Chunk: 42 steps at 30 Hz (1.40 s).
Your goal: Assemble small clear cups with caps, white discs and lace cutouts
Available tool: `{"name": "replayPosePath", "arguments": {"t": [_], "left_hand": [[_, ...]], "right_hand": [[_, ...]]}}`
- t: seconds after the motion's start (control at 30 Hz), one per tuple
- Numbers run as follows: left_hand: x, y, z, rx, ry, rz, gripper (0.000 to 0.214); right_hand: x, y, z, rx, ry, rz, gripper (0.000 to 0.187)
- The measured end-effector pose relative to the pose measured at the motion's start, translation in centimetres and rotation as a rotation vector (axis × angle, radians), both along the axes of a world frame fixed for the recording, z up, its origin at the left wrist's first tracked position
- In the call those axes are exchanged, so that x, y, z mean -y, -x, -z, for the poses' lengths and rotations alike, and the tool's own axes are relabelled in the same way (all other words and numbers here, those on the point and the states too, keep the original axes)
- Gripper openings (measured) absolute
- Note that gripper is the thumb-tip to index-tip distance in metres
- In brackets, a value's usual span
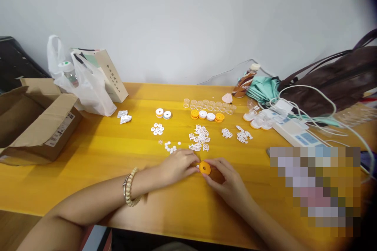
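Observation:
Both my hands meet at the middle of the yellow wooden table. Between them is a small orange ring-shaped disc. My left hand, with a beaded bracelet at the wrist, pinches the disc's left side with closed fingers. From the right, my right hand grips the same disc with curled fingers. Just beyond the hands lie small white round pieces and white lattice-like plastic parts.
Orange and white discs and clear little cups sit in rows farther back. An open cardboard box and a white plastic bag stand at the left. A brown bag, cables, a power strip and a bottle crowd the right.

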<state>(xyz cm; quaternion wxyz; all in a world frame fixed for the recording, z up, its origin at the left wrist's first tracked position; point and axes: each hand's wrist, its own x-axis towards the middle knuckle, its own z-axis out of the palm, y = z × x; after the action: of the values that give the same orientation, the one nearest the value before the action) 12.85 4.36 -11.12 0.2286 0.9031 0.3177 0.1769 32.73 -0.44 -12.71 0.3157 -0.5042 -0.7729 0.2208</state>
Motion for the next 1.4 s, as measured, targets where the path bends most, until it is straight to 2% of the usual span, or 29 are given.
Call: {"name": "replayPosePath", "arguments": {"t": [0.2, 0.37, 0.57, 0.73, 0.83, 0.9, 0.97, 1.0, 1.03, 1.13, 1.23, 1.4], "left_hand": [[-0.1, 1.7, -1.2, -0.011, -0.011, -0.037, 0.015], [0.2, 1.5, -1.4, -0.01, 0.011, -0.018, 0.014], [0.8, 0.4, -0.4, 0.045, 0.004, 0.019, 0.015], [1.0, -0.1, 0.8, 0.044, -0.043, 0.004, 0.015], [1.1, 0.0, 0.9, 0.051, -0.044, 0.013, 0.017], [1.1, 0.1, 0.8, 0.057, -0.042, 0.014, 0.018], [1.1, 0.2, 0.7, 0.061, -0.043, 0.009, 0.019], [1.2, 0.2, 0.7, 0.063, -0.045, 0.006, 0.02], [1.2, 0.2, 0.7, 0.064, -0.047, 0.006, 0.02], [1.2, 0.2, 0.6, 0.066, -0.057, 0.007, 0.021], [1.4, 0.1, 0.3, 0.057, -0.102, 0.024, 0.025], [2.2, 0.3, -0.6, -0.129, -0.329, 0.193, 0.039]], "right_hand": [[-0.3, 0.9, 0.0, 0.041, -0.065, -0.037, 0.025], [-0.7, 1.0, 0.5, 0.09, -0.099, -0.053, 0.023], [-0.8, 0.9, 1.2, 0.057, -0.097, -0.063, 0.03], [-0.3, 0.5, 0.3, 0.012, -0.047, -0.064, 0.044], [0.1, -1.3, -0.1, -0.001, -0.04, 0.054, 0.042], [0.3, -3.5, -0.2, -0.005, -0.061, 0.236, 0.039], [0.4, -6.0, -0.1, -0.053, -0.081, 0.523, 0.048], [0.5, -7.1, 0.0, -0.118, -0.046, 0.632, 0.053], [0.6, -8.0, 0.0, -0.203, 0.009, 0.674, 0.056], [0.6, -9.0, 0.2, -0.277, 0.065, 0.692, 0.061], [0.2, -8.0, 0.6, -0.226, 0.031, 0.64, 0.064], [-0.6, -6.2, 1.3, -0.191, 0.016, 0.513, 0.062]]}}
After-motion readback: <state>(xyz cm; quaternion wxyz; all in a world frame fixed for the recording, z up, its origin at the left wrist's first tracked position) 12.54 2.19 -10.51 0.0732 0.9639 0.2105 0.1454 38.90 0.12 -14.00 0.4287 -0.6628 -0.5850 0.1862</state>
